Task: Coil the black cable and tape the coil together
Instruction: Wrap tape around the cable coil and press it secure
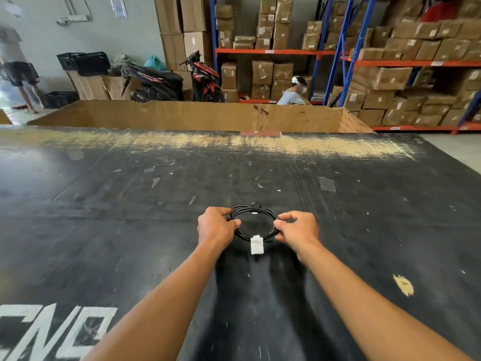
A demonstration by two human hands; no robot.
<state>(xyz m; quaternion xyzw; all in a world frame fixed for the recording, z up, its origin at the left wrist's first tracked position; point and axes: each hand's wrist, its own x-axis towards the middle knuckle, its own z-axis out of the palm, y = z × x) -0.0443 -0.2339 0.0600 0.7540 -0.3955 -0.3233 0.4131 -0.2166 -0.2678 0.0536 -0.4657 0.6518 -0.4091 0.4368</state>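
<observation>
The black cable [256, 211] is wound into a round coil of several loops and is held just above the black table [130, 204]. My left hand [216, 226] pinches the coil's left side. On the right side my right hand [296, 227] grips it between thumb and fingers. A white strip of tape [257, 244] wraps the near edge of the coil and hangs down toward me. At the far edge a small black tie with a white spot [254, 210] sits on the loops.
The table top is scratched, with tape scraps and white lettering [52, 332] at the near left. A large open cardboard box [197, 115] stands behind the far edge. Beyond are motorbikes, shelving with cartons, and a seated person [294, 93].
</observation>
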